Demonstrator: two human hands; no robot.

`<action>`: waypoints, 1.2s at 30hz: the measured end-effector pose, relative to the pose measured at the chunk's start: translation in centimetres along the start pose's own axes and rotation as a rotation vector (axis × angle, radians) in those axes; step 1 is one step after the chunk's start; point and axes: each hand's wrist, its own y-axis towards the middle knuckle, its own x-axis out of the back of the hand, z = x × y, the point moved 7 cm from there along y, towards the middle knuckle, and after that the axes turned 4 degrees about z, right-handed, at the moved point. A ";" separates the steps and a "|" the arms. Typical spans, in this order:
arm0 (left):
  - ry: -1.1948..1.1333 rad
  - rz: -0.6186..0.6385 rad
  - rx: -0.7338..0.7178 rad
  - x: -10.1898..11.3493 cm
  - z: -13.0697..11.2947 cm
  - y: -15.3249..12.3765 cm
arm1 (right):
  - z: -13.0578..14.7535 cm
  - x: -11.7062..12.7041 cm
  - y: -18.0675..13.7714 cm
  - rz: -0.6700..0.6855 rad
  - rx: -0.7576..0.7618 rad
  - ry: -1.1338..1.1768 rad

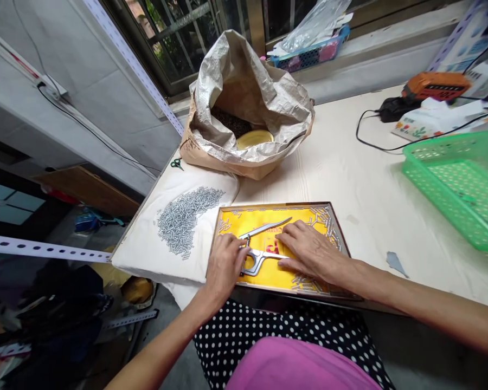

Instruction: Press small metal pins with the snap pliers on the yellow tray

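Note:
A shallow tray [284, 206] with a yellow bottom and red print lies before me, with small metal pins [331, 225] along its edges. Over it is a silvery metal tool like shears, with a slim upper arm [268, 227] and a looped lower arm [257, 262] spread apart. A small dark spring [248, 239] sits between them. My left hand [223, 264] is closed at the tool's left end, hiding how the arms join. My right hand [309, 252] has its fingers apart over the tray, thumb by the tip of the lower arm.
Left of the tray, a heap of metal pins [183, 219] rests on white cloth, near small green-handled scissors [176, 163]. Behind stands an open paper sack [248, 157] with dark contents and a yellow dish [255, 139]. A green basket [443, 200] and a corded orange device [435, 85] are at right.

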 end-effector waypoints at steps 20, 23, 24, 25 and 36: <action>0.371 0.509 0.149 -1.5 2.3 -1.2 | -0.8 -3.1 -0.5 -0.160 0.029 0.058; 0.358 0.462 0.175 0.1 2.6 -1.4 | -0.9 -3.3 -0.7 -0.202 0.048 0.039; 0.350 0.379 0.210 1.6 3.0 -0.9 | -0.8 -3.3 -0.8 -0.213 0.055 0.027; 0.344 0.255 0.251 3.7 3.7 -0.3 | -0.8 -3.4 -0.9 -0.223 0.058 0.014; 0.411 -0.116 0.279 8.0 13.9 5.4 | -1.0 -3.8 -1.1 -0.186 0.032 0.007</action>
